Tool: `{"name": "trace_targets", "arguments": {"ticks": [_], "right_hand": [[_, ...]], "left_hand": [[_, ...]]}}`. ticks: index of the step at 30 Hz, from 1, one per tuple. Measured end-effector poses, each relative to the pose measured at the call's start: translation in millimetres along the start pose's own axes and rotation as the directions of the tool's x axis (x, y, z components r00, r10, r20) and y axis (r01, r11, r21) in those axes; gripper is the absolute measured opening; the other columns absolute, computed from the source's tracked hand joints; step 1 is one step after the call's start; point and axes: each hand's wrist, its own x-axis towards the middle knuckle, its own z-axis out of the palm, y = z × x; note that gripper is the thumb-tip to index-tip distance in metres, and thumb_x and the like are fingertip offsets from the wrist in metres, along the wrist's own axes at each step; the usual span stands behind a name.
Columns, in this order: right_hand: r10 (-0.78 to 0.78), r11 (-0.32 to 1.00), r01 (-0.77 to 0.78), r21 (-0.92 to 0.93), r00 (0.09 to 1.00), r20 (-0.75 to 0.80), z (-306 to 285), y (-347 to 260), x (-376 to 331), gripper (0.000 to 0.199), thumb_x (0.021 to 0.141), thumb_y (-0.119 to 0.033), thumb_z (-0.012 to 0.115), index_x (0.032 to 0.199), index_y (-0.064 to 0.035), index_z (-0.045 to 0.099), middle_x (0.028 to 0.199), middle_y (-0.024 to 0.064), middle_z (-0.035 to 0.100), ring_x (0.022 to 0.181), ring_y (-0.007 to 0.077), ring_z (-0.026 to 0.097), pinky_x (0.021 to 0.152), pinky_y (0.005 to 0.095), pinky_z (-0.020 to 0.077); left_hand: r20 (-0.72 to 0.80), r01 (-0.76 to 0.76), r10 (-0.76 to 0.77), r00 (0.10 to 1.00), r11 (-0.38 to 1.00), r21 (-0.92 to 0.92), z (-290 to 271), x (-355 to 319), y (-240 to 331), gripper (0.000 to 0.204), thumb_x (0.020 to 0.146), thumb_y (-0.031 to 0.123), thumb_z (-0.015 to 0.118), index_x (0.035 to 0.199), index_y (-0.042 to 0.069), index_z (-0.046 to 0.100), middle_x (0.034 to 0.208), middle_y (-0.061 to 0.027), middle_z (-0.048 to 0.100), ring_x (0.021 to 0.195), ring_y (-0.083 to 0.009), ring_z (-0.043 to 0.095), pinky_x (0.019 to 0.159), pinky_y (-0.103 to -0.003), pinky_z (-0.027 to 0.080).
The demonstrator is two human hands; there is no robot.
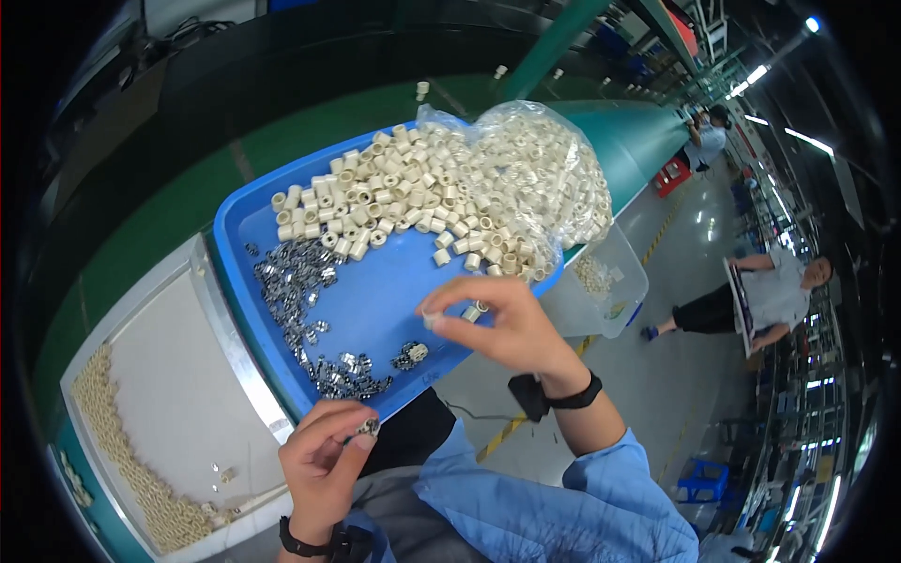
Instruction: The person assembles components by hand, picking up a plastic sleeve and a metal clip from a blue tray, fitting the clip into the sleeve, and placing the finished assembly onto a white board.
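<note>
My left hand [322,462], at the near edge of the blue tub [230,246], pinches a small part with shiny metal [368,428] between thumb and fingertips. Over the tub's near right side, my right hand [507,324] pinches a small cream cylinder [433,320]. A heap of short hollow cream cylinders [361,202] fills the far side of the tub. Small shiny metal pieces [296,277] lie along its left side, and more are piled near its front edge. A small cluster of metal and cream parts [410,355] rests below my right hand.
A clear plastic bag [535,169] of cream cylinders leans over the tub's far right. To the left stands a pale tray [178,361] with rows of small tan parts. A translucent bin [615,281] sits at the right. Beyond it, a person [774,296] carries a board.
</note>
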Motion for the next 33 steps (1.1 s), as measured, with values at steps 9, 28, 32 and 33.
{"name": "trace_targets", "arguments": {"ticks": [9,28,32,33], "right_hand": [[-0.309,0.891,0.248,0.379,0.945,0.109,51.0,-39.0,-22.6,0.028,0.084,0.001,0.082,0.111,0.0025,0.077,0.111,0.0195,0.079,0.105,0.027,0.075,0.085,0.0371,0.0507],[-0.408,0.909,0.407,0.093,0.913,0.001,73.9,-45.1,-39.7,0.03,0.08,-0.003,0.09,0.106,0.0041,0.076,0.096,0.0162,0.078,0.078,0.0252,0.074,0.069,0.0342,0.0545],[-0.448,0.894,0.448,0.016,0.894,-0.014,74.6,-38.0,-38.3,0.03,0.081,-0.003,0.089,0.106,0.0031,0.075,0.096,0.0165,0.078,0.08,0.0256,0.075,0.07,0.0341,0.0554],[-0.463,0.886,0.463,0.007,0.886,-0.015,74.9,-36.0,-37.6,0.03,0.081,-0.004,0.089,0.106,0.0028,0.075,0.096,0.0164,0.078,0.08,0.0257,0.075,0.07,0.0341,0.0557]], "left_hand": [[-0.029,-0.029,0.029,0.999,0.999,-0.019,6.5,-9.2,16.2,0.031,0.09,-0.014,0.071,0.119,-0.007,0.073,0.12,-0.0182,0.067,0.104,-0.0204,0.068,0.088,-0.031,0.058],[-0.059,-0.096,0.101,0.993,0.992,0.084,2.4,-19.1,5.4,0.028,0.093,-0.01,0.072,0.119,-0.003,0.077,0.12,-0.0165,0.072,0.096,-0.0157,0.07,0.08,-0.026,0.059],[-0.08,-0.047,0.058,0.995,0.991,0.123,5.4,-21.8,6.7,0.035,0.092,-0.009,0.072,0.126,-0.002,0.074,0.125,-0.0195,0.07,0.09,-0.0161,0.07,0.078,-0.029,0.06],[-0.082,-0.051,0.062,0.995,0.991,0.127,5.4,-21.3,7.8,0.035,0.092,-0.009,0.072,0.126,-0.002,0.074,0.125,-0.0195,0.07,0.09,-0.0161,0.07,0.078,-0.029,0.06]]}}
